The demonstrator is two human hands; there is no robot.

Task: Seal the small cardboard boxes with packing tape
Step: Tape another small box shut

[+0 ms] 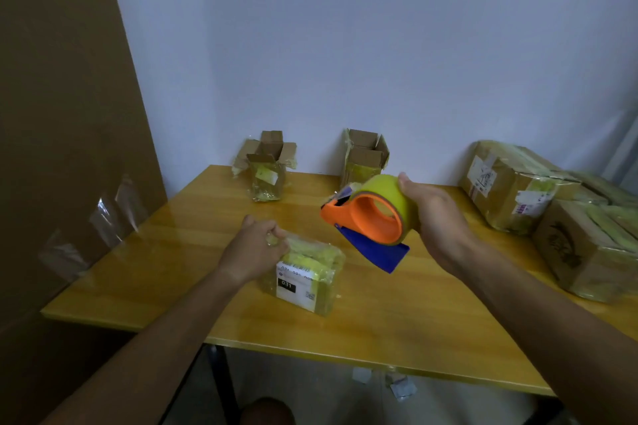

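A small cardboard box (pixel 305 278) wrapped in yellowish tape, with a white label marked 031, lies on the wooden table (pixel 207 286) near the front. My left hand (pixel 257 245) rests on its left top edge with fingers curled, pinching the tape there. My right hand (pixel 436 217) grips an orange tape dispenser (pixel 369 221) with a yellow-green roll and a blue blade guard, held in the air to the right of and above the box. Two open small boxes (pixel 267 166) (pixel 366 157) stand at the back against the wall.
Several taped larger boxes (pixel 511 186) are stacked at the table's right side. A tall brown cardboard sheet (pixel 62 114) with clear tape strips leans at the left. The table's front edge is close to me, with scraps on the floor below.
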